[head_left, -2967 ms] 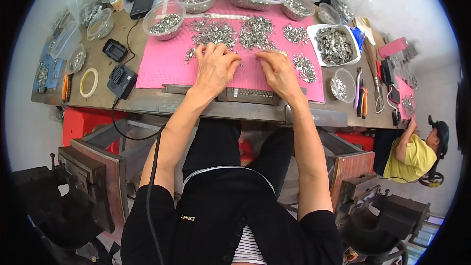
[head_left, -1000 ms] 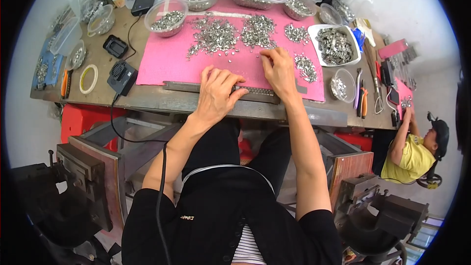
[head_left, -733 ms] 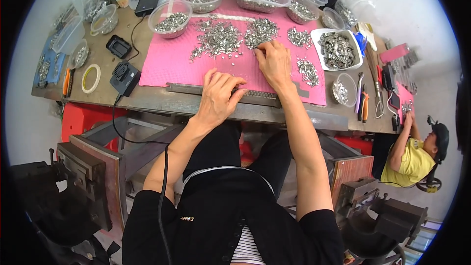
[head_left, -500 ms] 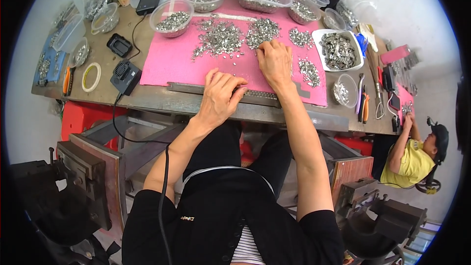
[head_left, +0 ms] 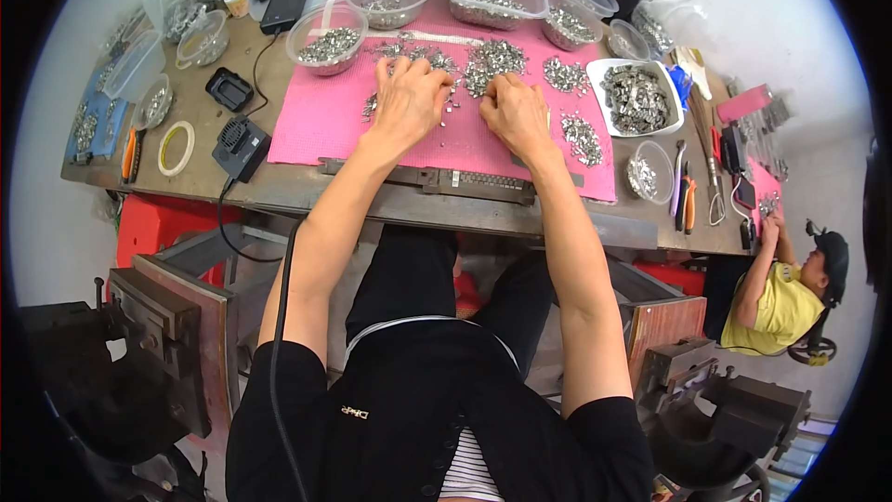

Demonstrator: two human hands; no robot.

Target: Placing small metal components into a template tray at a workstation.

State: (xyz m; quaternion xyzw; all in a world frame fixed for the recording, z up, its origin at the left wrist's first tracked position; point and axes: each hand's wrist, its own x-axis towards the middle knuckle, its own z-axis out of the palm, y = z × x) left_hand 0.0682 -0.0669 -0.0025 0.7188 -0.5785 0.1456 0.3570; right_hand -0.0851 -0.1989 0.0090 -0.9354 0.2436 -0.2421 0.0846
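Observation:
My left hand (head_left: 409,98) reaches over the left pile of small silvery metal pieces (head_left: 432,58), its fingers bent downward and somewhat apart. Its fingertips are partly hidden among the pieces. Just below the middle pile of metal pieces (head_left: 494,60), my right hand (head_left: 517,116) is closed with curled fingers; whatever they pinch is too small to make out. Both piles lie on a pink textured mat (head_left: 316,121). Along the mat's near edge runs a long metal bar (head_left: 432,178) with a row of small pieces set in it, below both hands.
Clear tubs (head_left: 327,37) of metal pieces line the back. A white tray (head_left: 637,98) of larger pieces stands right, near pliers (head_left: 688,203). Left are a black charger (head_left: 242,144) and a tape roll (head_left: 176,148). A person in yellow (head_left: 769,307) sits far right.
My left hand has moved up from the metal bar to the left pile, uncovering the bar. My right hand has shifted slightly down, staying near the middle pile.

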